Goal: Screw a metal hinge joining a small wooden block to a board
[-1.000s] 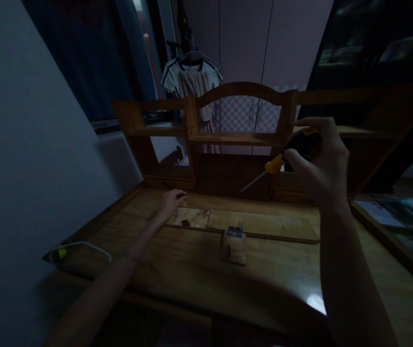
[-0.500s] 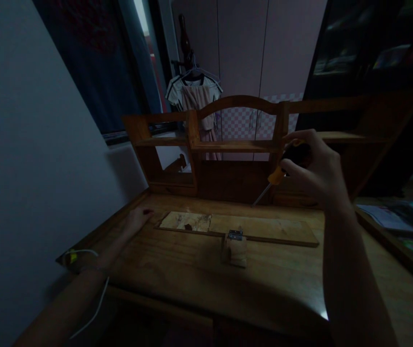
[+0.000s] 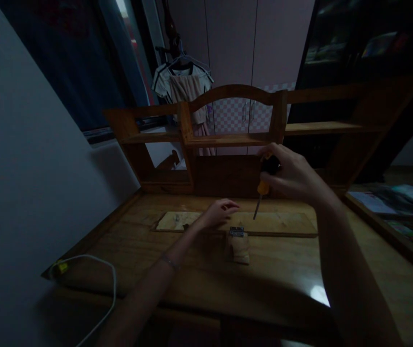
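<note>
My right hand (image 3: 288, 173) grips a screwdriver (image 3: 263, 187) by its yellow and black handle, the thin shaft pointing down above a long flat board (image 3: 282, 223). Over the board's middle is my left hand (image 3: 221, 213), its fingers drawn together in a pinch; whatever may be between the fingertips is too small to make out. Just below that hand, a small metal hinge (image 3: 236, 231) lies at the board's near edge. The hinge also rests on a small wooden block (image 3: 240, 249). Pale, rough material covers the board's left end, partly behind my left forearm.
A wooden desk (image 3: 286, 260) carries a shelf unit (image 3: 228, 140) along its back. A white cable (image 3: 114, 277) loops over the front left, close to a yellow item (image 3: 61, 266). Papers (image 3: 373, 201) lie at the right, and a wall (image 3: 47, 144) bounds the left side.
My left hand has moved right, from the desk past the board's left end to over its middle. The screwdriver in my right hand has come left and down, and now points more steeply downward.
</note>
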### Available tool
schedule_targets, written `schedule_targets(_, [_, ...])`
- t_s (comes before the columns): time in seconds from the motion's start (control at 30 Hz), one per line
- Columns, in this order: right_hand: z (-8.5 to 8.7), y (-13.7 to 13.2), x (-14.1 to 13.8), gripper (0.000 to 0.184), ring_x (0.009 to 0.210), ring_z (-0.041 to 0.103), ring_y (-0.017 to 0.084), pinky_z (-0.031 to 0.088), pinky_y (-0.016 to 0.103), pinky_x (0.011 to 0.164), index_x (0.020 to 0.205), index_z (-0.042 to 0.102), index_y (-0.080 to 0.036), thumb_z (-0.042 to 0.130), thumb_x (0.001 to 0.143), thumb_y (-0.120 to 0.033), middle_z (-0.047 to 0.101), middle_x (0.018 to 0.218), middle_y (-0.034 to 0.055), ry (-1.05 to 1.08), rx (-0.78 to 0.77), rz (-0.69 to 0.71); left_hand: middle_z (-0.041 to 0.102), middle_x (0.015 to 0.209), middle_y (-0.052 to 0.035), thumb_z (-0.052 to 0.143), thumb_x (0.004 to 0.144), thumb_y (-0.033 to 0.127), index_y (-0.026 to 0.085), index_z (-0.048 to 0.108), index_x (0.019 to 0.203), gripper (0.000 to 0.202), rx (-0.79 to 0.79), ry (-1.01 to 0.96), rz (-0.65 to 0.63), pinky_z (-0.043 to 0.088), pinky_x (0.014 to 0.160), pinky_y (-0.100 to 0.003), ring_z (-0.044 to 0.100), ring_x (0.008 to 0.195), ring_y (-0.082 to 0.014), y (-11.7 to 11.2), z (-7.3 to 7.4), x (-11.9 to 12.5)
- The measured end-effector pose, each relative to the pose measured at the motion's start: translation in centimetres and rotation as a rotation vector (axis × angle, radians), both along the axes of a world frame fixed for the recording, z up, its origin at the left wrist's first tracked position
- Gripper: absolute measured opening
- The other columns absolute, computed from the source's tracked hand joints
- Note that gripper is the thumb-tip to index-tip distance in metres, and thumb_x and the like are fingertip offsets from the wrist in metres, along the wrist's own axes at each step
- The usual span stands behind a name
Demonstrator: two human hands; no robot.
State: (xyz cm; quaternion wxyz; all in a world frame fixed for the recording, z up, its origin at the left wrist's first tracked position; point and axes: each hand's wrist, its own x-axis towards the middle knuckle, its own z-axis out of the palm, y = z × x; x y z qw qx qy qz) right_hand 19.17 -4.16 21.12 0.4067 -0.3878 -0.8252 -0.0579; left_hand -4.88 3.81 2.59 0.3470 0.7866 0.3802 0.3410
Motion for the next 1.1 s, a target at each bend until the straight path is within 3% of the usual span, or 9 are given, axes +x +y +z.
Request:
schedule_targets(0.1, [-0.5, 0.3, -0.4, 0.033, 0.093, 0.06, 0.022, 0.046, 0.034, 0.078, 0.109, 0.058, -0.023, 0.062, 0.077, -0.016, 0.06, 0.104, 0.0048, -0.093, -0.095, 0.049, 0.074, 0.098, -0.0086, 0.069, 0.087, 0.042, 0.014, 0.075, 0.104, 0.034, -0.041, -0.026, -0.148, 0.052, 0.069, -0.024, 0.068, 0.079, -0.0145, -0.4, -1.4, 1.7])
schedule_targets(0.2, [-0.9, 0.5, -0.8, 0.026, 0.089, 0.058, 0.02, 0.045, 0.032, 0.076, 0.103, 0.057, -0.022, 0.062, 0.078, -0.017, 0.059, 0.101, 0.0044, -0.136, -0.182, 0.066, 0.075, 0.089, -0.0083, 0.073, 0.083, 0.042, 0.012, 0.075, 0.103, 0.036, -0.144, -0.082, -0.144, 0.051, 0.068, -0.023, 0.068, 0.074, -0.0147, -0.6, -1.9, 1.2])
schedule_targets(0.4, [-1.2, 0.7, -1.6, 0.023, 0.092, 0.059, 0.021, 0.045, 0.032, 0.079, 0.101, 0.057, -0.022, 0.063, 0.079, -0.019, 0.06, 0.101, 0.0043, -0.154, -0.246, 0.069, 0.077, 0.093, -0.0068, 0.08, 0.075, 0.035, 0.014, 0.076, 0.1, 0.032, -0.247, -0.04, -0.21, 0.052, 0.077, -0.026, 0.07, 0.085, -0.0179, -1.5, -1.5, 0.8])
schedule_targets(0.63, [-1.8, 1.1, -2.4, 0.028, 0.094, 0.059, 0.022, 0.045, 0.033, 0.08, 0.105, 0.055, -0.022, 0.063, 0.077, -0.019, 0.061, 0.104, 0.0048, -0.182, -0.242, 0.066, 0.076, 0.101, -0.0082, 0.077, 0.079, 0.031, 0.013, 0.075, 0.104, 0.03, -0.261, -0.053, -0.31, 0.052, 0.084, -0.027, 0.07, 0.091, -0.0183, -1.8, -1.3, 0.7])
schedule_targets(1.1, [-1.6, 0.8, -2.6, 0.028, 0.087, 0.06, 0.022, 0.046, 0.036, 0.076, 0.103, 0.058, -0.023, 0.064, 0.076, -0.017, 0.063, 0.103, 0.005, -0.161, -0.202, 0.04, 0.076, 0.102, -0.0079, 0.074, 0.084, 0.026, 0.013, 0.075, 0.103, 0.023, -0.224, -0.03, -0.336, 0.052, 0.085, -0.027, 0.07, 0.092, -0.0172, -1.9, -1.0, 0.6])
